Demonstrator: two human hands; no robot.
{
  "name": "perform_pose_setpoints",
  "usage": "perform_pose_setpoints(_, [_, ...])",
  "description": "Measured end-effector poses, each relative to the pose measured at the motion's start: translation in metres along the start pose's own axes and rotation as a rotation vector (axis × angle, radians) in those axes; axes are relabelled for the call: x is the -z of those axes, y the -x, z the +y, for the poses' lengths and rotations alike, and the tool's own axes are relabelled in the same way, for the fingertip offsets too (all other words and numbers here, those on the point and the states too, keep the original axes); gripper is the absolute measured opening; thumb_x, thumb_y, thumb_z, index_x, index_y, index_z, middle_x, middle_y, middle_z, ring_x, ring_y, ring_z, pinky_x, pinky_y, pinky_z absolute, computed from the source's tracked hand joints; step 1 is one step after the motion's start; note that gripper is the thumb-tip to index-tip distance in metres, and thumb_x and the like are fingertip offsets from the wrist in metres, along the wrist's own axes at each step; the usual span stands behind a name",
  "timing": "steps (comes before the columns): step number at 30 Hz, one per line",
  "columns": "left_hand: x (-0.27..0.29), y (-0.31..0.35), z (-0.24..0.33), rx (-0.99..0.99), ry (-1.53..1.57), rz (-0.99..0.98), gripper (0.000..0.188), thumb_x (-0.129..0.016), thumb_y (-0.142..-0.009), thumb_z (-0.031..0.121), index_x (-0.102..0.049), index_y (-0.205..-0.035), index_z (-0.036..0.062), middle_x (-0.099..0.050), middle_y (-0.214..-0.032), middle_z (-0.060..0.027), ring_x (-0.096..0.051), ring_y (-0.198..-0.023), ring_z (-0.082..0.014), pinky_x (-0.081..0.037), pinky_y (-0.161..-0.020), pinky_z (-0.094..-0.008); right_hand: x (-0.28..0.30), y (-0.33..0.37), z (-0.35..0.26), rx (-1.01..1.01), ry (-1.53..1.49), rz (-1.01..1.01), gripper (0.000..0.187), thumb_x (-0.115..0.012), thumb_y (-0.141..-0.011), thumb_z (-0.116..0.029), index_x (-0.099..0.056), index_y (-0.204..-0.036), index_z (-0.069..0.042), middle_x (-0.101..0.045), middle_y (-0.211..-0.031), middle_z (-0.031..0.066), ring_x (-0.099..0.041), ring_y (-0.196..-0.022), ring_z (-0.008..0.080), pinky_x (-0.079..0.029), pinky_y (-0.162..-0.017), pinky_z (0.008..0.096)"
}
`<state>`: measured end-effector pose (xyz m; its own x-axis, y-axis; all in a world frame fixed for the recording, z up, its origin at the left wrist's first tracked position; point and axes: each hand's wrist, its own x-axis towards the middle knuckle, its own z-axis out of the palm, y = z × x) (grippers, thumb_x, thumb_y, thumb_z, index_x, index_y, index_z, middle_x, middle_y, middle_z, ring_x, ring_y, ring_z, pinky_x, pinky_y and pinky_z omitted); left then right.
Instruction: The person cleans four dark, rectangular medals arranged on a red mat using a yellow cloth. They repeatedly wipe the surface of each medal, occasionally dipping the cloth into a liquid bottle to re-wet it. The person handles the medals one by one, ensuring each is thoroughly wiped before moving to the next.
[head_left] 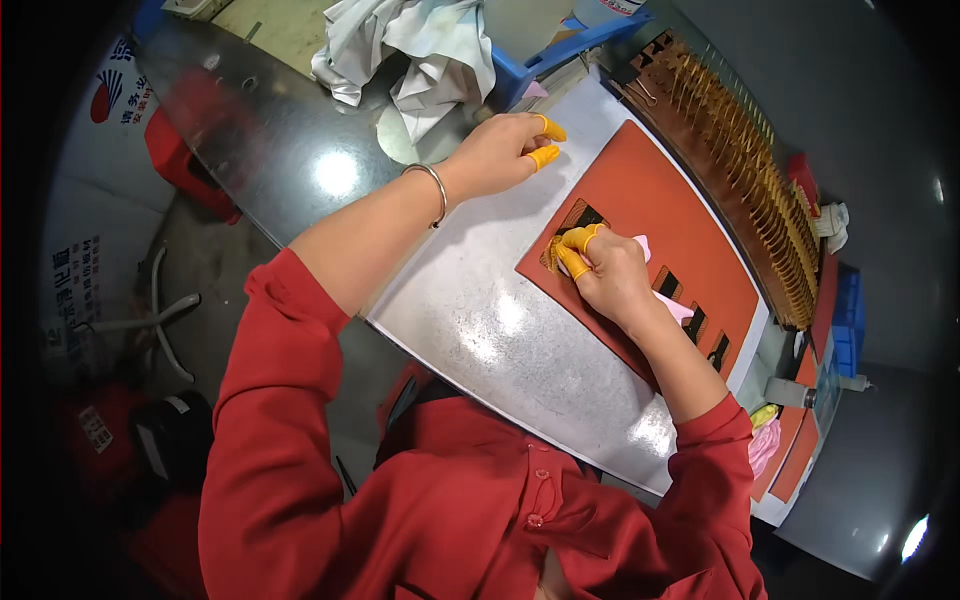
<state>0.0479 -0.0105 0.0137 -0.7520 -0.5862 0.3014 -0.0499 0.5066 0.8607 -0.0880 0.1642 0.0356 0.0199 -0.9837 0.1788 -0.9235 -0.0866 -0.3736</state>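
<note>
My left hand (pixel 497 152) hovers over the pale work surface, beside the red-orange mat (pixel 690 200). Yellow finger cots cover its thumb and a fingertip, which are apart with nothing visible between them. Over the mat's left part, my right hand (pixel 615 275), also in yellow finger cots, pinches at a small gold-brown flat piece (pixel 549 256). Pink cloth (pixel 674 308) shows from under that hand, so its palm side is hidden. A dark patterned piece (pixel 582 214) lies just beyond the fingertips. Several similar dark pieces (pixel 668 284) sit in a row toward the mat's right side.
A long brown rack (pixel 720 130) with many upright gold-brown strips stands along the mat's far side. Crumpled white cloth (pixel 430 50) and a blue tray (pixel 515 75) are at the back. Right of the mat are a bottle (pixel 790 392) and pink cloth. A red stool (pixel 185 165) stands left.
</note>
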Motion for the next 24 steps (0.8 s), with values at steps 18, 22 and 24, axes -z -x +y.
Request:
perform_pose_setpoints(18, [-0.002,-0.002,-0.003,0.014,0.001,0.000,0.024,-0.058,-0.086,0.011,-0.060,-0.107,-0.0005,-0.063,-0.086,-0.0095,-0.057,-0.072,-0.0137,-0.047,-0.066,-0.0270,0.003,-0.009,0.004,-0.052,-0.013,0.075,0.011,-0.066,-0.072,-0.013,-0.066,-0.080,-0.005,-0.061,-0.071,0.0154,-0.059,-0.062,0.0323,-0.048,-0.057,0.0409])
perform_pose_setpoints(22, [-0.003,0.004,-0.007,0.025,0.044,0.007,0.023,-0.057,-0.086,0.010,-0.060,-0.106,-0.0004,-0.063,-0.085,-0.0093,-0.058,-0.073,-0.0139,-0.047,-0.067,-0.0270,-0.001,-0.009,0.004,-0.070,0.019,0.086,0.010,-0.067,-0.070,-0.011,-0.066,-0.075,-0.003,-0.060,-0.069,0.0140,-0.060,-0.061,0.0302,-0.048,-0.056,0.0397])
perform_pose_setpoints(24, [-0.002,0.001,-0.007,0.019,0.030,0.005,0.023,-0.057,-0.086,0.010,-0.060,-0.106,-0.0007,-0.063,-0.084,-0.0090,-0.057,-0.073,-0.0135,-0.047,-0.067,-0.0266,-0.005,0.008,-0.006,0.002,0.043,0.014,0.009,-0.067,-0.069,-0.011,-0.065,-0.072,-0.003,-0.059,-0.068,0.0136,-0.060,-0.060,0.0297,-0.048,-0.055,0.0398])
